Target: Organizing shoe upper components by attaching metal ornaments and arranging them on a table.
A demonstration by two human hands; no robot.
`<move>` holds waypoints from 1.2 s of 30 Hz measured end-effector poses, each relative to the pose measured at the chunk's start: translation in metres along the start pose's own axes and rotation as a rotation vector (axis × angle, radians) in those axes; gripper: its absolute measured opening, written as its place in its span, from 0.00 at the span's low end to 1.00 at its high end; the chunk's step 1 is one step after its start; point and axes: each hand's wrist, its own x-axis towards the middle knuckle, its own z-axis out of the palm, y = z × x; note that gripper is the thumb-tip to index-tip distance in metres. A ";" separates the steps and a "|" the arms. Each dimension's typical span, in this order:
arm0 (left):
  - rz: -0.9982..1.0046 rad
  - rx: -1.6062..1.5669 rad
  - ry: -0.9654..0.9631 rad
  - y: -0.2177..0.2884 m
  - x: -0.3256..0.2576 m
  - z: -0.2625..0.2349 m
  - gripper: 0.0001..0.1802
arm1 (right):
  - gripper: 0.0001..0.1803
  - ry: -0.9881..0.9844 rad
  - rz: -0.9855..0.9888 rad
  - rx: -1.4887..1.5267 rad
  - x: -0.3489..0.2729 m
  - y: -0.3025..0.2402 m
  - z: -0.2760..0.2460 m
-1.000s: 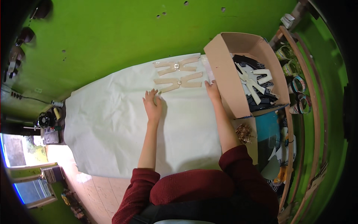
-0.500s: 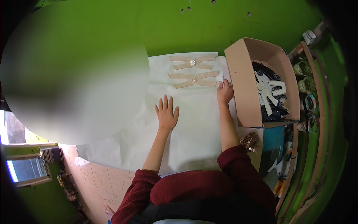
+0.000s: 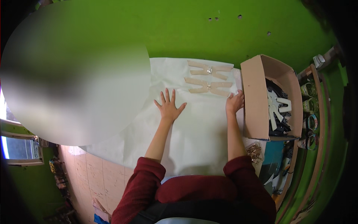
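Note:
A large white sheet [image 3: 201, 130], which looks like fabric or synthetic leather, is spread over the table. My left hand [image 3: 169, 109] lies flat on it, fingers splayed. At the sheet's right edge, beside the cardboard box, my right hand [image 3: 235, 102] has its fingers curled, seemingly around that edge; the fingertips are partly hidden. Just beyond it, two beige X-shaped strap pieces lie on the sheet, one behind the other: the far strap piece [image 3: 220, 74] and the near strap piece [image 3: 220, 86]. Each carries a shiny ornament at its centre.
An open cardboard box [image 3: 255, 99] holds dark and cream cut pieces [image 3: 275, 112]. Small copper-coloured decorations [image 3: 254, 153] sit below it. Sandals [image 3: 308, 106] line a wooden rack at right. A green wall [image 3: 179, 30] stands behind the table. A blurred patch covers the left side.
The fingers of my left hand have spread wider, with the thumb out to the side. My right hand stays at the sheet's edge. The whole view has shifted slightly.

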 end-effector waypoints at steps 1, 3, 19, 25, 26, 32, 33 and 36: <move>-0.013 0.006 0.039 -0.006 -0.002 0.003 0.47 | 0.15 -0.007 -0.074 0.071 -0.009 -0.017 -0.005; -0.033 0.016 0.105 -0.019 -0.006 0.007 0.46 | 0.14 -0.038 -0.259 0.144 -0.025 -0.065 -0.005; -0.006 -0.127 0.148 -0.017 -0.005 0.002 0.40 | 0.12 -0.720 -0.769 0.159 0.004 -0.280 0.126; 0.020 -0.104 0.147 -0.012 -0.002 0.002 0.38 | 0.11 -0.529 -0.933 0.227 0.010 -0.260 0.162; 0.028 -0.112 0.149 -0.011 -0.003 0.002 0.38 | 0.11 -0.494 -0.974 0.228 0.011 -0.257 0.166; 0.032 -0.141 0.124 -0.010 -0.004 -0.002 0.40 | 0.12 -0.414 -1.046 0.255 0.009 -0.248 0.169; 0.037 -0.145 0.121 -0.009 -0.004 -0.003 0.40 | 0.12 -0.412 -1.046 0.252 0.012 -0.249 0.164; 0.023 -0.132 0.133 -0.013 -0.008 -0.005 0.40 | 0.14 -0.632 -0.978 0.121 0.020 -0.265 0.140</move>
